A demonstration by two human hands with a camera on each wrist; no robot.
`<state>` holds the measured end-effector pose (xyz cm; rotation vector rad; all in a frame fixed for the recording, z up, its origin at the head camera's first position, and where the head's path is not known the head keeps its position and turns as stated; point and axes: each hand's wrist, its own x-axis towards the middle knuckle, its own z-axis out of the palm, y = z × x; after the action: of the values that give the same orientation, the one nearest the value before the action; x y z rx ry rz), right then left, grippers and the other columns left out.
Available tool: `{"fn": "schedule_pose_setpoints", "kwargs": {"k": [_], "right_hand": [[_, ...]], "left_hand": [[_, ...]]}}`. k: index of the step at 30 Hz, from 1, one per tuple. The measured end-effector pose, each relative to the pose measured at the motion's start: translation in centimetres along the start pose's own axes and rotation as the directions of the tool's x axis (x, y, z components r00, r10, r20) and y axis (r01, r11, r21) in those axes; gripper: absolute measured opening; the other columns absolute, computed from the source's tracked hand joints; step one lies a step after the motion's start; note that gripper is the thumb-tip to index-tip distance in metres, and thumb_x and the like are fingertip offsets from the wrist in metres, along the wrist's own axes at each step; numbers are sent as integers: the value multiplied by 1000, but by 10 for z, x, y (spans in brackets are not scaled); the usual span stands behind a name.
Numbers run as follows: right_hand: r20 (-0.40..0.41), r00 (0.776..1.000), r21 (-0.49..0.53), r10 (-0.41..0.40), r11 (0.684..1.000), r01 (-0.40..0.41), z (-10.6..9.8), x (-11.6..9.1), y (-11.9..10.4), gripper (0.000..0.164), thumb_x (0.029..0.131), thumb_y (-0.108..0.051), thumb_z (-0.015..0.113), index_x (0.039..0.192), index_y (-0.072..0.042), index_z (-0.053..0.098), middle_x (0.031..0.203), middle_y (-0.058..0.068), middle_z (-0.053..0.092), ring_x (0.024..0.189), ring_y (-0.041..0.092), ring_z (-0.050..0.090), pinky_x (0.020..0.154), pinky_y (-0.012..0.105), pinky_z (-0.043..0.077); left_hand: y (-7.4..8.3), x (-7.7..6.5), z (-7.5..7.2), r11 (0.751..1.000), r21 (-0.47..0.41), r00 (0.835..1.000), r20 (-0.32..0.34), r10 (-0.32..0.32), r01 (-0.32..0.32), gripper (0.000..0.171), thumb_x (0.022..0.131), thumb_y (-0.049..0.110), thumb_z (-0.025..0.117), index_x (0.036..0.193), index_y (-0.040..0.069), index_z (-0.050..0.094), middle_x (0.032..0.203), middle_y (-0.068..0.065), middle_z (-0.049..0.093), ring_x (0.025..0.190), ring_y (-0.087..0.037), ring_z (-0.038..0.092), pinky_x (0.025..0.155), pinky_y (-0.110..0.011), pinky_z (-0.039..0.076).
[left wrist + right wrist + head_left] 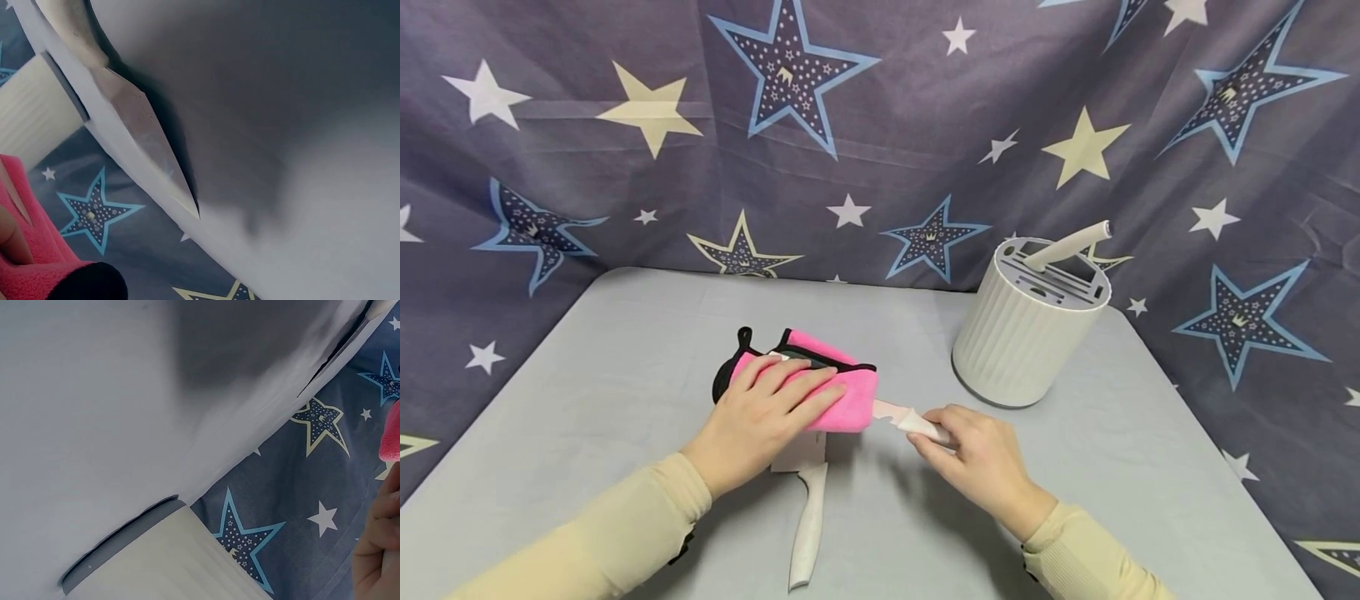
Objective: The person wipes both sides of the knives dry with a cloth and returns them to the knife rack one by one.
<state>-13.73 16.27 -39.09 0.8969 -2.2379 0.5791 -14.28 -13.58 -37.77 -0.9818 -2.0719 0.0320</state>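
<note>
My left hand [760,417] grips a folded pink cloth [855,398] with black edging and a hanging loop, held above the table. The cloth is wrapped round the blade of a knife [891,412], so most of that blade is hidden. My right hand [981,454] holds the same knife by its pale handle, to the right of the cloth. Below the left hand, a second knife [808,525] lies on the table with its handle toward me. Its pointed blade [147,134] shows in the left wrist view.
A white ribbed round knife block [1030,342] stands at the back right, its top slotted. One pale knife handle [1071,244] sticks up out of it at a slant. Behind the grey-covered table [587,375] hangs a dark curtain [880,167] with stars.
</note>
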Motion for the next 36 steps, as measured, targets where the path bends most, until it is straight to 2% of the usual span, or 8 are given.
{"fn": "schedule_pose_setpoints", "kwargs": {"k": [5, 8, 14, 17, 21, 23, 27, 36], "right_hand": [[10, 1000, -6, 3, 1000, -3, 2, 1, -1, 17, 79, -30, 77, 88, -16, 73, 69, -12, 62, 54, -3, 41, 47, 15, 33], [19, 1000, -7, 1, 1000, -1, 3, 2, -2, 18, 79, -30, 78, 89, -16, 73, 69, -12, 62, 54, -2, 42, 47, 15, 34], [15, 1000, 1, -20, 1000, 20, 5, 4, -4, 17, 81, -31, 77, 88, -16, 73, 72, -11, 65, 55, -2, 45, 48, 15, 36], [1, 999, 5, -32, 999, 32, 6, 5, -5, 16, 82, -31, 76, 88, -16, 72, 71, -11, 64, 54, -2, 44, 47, 15, 36], [-6, 999, 7, -41, 999, 41, 6, 6, -6, 16, 81, -30, 76, 88, -16, 72, 71, -11, 64, 54, -1, 45, 48, 17, 38], [-10, 999, 5, -47, 999, 47, 7, 6, -6, 16, 80, -29, 77, 88, -16, 72, 70, -11, 64, 54, 0, 45, 47, 17, 38], [-25, 997, 6, -68, 998, 68, 8, 7, -5, 15, 80, -28, 76, 87, -16, 72, 69, -11, 62, 53, 0, 44, 46, 16, 36], [-55, 994, -1, -98, 995, 98, 7, 6, -3, 18, 85, -32, 74, 86, -15, 71, 68, -11, 61, 53, 0, 44, 46, 15, 35]], "left_hand": [[5, 4, 3, 1000, -21, 998, -61, 11, -12, 45, 91, 2, 42, 128, 17, 62, 124, -2, 65, 104, -27, 61, 95, -46, 46], [8, 5, 3, 999, -30, 998, -68, 19, -21, 46, 88, 3, 43, 128, 16, 62, 123, -2, 65, 104, -27, 61, 94, -45, 46], [14, 8, 3, 998, -49, 999, -22, 33, -34, 54, 80, 8, 51, 132, 16, 60, 128, -3, 64, 109, -28, 60, 98, -46, 44], [17, 9, 2, 998, -59, 999, -3, 38, -38, 62, 73, 5, 60, 134, 15, 59, 130, -3, 64, 111, -28, 60, 100, -46, 43], [19, 10, 1, 997, -65, 999, -4, 42, -42, 75, 61, 6, 70, 135, 14, 58, 131, -3, 64, 111, -28, 59, 100, -46, 43], [20, 10, 2, 997, -63, 999, -13, 43, -44, 78, 58, 5, 73, 134, 13, 59, 130, -3, 64, 111, -28, 60, 100, -46, 43], [20, 10, 2, 997, -64, 999, -18, 46, -47, 79, 57, 7, 73, 134, 12, 59, 130, -4, 64, 111, -28, 60, 99, -46, 44], [20, 10, 1, 994, -100, 999, -22, 37, -39, 68, 61, 9, 75, 128, 9, 62, 129, -4, 65, 113, -29, 61, 100, -47, 44]]}}
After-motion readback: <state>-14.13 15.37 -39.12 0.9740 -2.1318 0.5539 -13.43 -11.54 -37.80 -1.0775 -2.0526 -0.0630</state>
